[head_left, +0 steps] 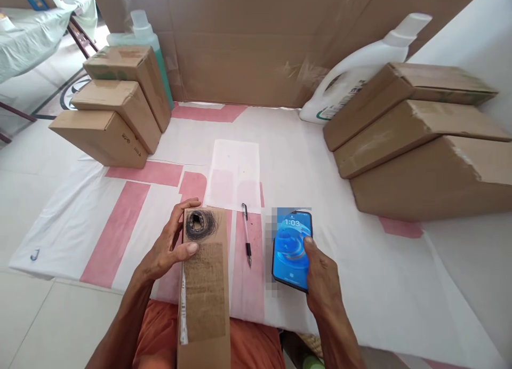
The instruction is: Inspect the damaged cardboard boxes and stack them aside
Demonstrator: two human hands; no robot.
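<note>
Your left hand point(170, 249) wraps the upper end of a long cardboard box point(205, 289); its grip is pressed onto that box, fingers curled behind the left edge and the thumb laid flat across the front, just under a dark scribbled ring around a hole; the box stands tilted toward you, its lower end over your lap, its upper end above the white and pink cloth point(120, 214) that covers the floor. Your right hand point(322, 283) holds a phone point(291, 249) with a lit blue screen; the grip is closed around the phone's lower right side, the thumb resting on the glass; the phone sits just right of the box, above the cloth. A pen point(247, 233) lies on the cloth between box and phone, touching neither; a sheet of white paper point(236, 174) lies just beyond it. Three stacked cartons point(114, 107) stand well off to the left with a green bottle point(146, 35) behind them; three larger cartons point(420, 139) lean at the right beside a white jug point(360, 70); a cardboard wall point(256, 38) closes the back.
</note>
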